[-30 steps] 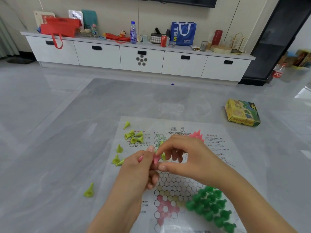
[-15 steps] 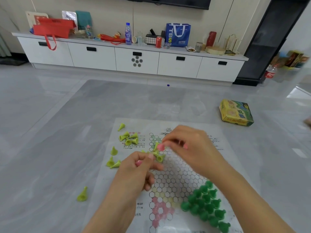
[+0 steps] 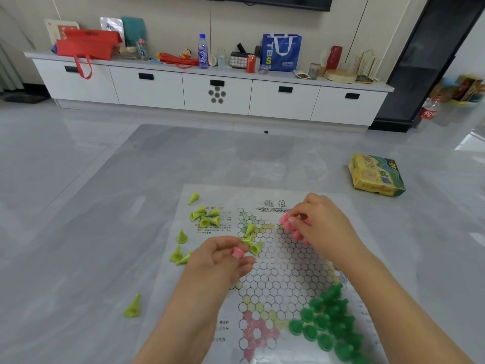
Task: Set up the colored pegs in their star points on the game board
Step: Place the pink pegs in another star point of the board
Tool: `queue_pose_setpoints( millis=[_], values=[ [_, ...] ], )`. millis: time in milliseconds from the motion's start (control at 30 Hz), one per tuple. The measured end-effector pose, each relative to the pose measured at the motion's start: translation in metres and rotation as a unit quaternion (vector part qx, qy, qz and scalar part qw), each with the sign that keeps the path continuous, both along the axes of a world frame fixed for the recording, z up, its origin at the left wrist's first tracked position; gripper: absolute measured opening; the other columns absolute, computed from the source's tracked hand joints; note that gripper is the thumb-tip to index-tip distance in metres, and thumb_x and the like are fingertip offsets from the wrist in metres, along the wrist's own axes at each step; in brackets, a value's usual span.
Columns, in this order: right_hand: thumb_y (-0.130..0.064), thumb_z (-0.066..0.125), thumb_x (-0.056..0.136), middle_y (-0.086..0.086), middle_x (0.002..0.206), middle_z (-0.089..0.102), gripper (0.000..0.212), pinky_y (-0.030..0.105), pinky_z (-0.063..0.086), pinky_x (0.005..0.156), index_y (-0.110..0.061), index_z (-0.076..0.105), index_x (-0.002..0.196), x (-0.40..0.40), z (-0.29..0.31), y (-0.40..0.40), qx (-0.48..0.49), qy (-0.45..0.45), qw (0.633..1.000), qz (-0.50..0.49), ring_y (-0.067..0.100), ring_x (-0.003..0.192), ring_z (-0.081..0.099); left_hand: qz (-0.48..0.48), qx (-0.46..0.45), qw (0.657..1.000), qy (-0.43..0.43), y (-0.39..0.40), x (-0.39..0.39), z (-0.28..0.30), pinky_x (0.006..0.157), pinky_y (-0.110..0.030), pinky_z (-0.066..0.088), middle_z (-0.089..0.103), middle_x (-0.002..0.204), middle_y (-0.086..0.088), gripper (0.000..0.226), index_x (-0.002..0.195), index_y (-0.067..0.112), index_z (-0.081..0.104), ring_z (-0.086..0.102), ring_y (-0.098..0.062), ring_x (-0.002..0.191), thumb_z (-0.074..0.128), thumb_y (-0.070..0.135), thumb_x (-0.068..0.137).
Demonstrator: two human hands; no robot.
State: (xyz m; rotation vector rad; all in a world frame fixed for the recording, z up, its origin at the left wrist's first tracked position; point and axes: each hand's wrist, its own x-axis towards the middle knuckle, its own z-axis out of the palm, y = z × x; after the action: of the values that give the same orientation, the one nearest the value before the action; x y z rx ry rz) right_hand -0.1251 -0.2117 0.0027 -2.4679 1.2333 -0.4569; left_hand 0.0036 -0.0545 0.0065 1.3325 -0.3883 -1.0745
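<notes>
Over game board point(image 3: 273, 261), left grip point(image 3: 220, 261) pinching pink peg point(image 3: 238, 252), right grip point(image 3: 321, 225) clutching pink pegs point(image 3: 288, 224)

View: you have a single head-worn wide-angle camera.
Facing: you look forward and down across the grey tiled floor point(image 3: 105, 206) toward the long white drawer cabinet point(image 3: 215, 93).
Nearness: the printed paper game board point(image 3: 275, 271) lies close beneath you.

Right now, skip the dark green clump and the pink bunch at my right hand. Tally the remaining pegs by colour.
Light green pegs: 13 in view, loose on the board and floor
Pink pegs: 1, pinched in the left hand
Total: 14
</notes>
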Motion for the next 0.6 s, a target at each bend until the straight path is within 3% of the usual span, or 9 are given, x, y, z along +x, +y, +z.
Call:
queue_pose_setpoints(
  millis=[200,367,600],
  values=[
    [-0.025,0.056,0.086,-0.012,0.084,0.050,0.016,0.030,0.048,0.077,-0.026,0.070,0.078,-0.0001,-0.0034,0.0000,-0.021,0.037,0.999,0.012,0.011,0.087,0.053,-0.018,-0.010,1.000,-0.004,0.0029,0.0008,0.0028,0.072,-0.021,0.057,0.075,0.077,-0.003,0.012,0.090,0.007,0.064,0.071,-0.014,0.076,0.054,0.000,0.087],
    [-0.025,0.056,0.086,-0.014,0.081,0.047,0.017,0.025,0.042,0.071,-0.027,0.070,0.078,0.0011,-0.0076,-0.0016,-0.030,0.038,0.999,0.012,0.008,0.088,0.047,-0.020,-0.011,1.000,0.005,0.0030,0.0004,0.0046,0.066,-0.018,0.057,0.074,0.077,-0.005,0.009,0.089,0.005,0.064,0.071,-0.014,0.072,0.057,0.000,0.085],
    [-0.025,0.055,0.087,-0.013,0.083,0.050,0.017,0.027,0.045,0.072,-0.028,0.070,0.080,-0.0002,-0.0105,-0.0037,-0.032,0.024,0.999,0.015,0.009,0.088,0.050,-0.016,-0.001,1.000,0.000,0.0021,0.0013,0.0066,0.058,-0.020,0.056,0.075,0.078,-0.002,0.004,0.087,0.005,0.060,0.070,-0.015,0.064,0.060,0.008,0.084]
  ],
)
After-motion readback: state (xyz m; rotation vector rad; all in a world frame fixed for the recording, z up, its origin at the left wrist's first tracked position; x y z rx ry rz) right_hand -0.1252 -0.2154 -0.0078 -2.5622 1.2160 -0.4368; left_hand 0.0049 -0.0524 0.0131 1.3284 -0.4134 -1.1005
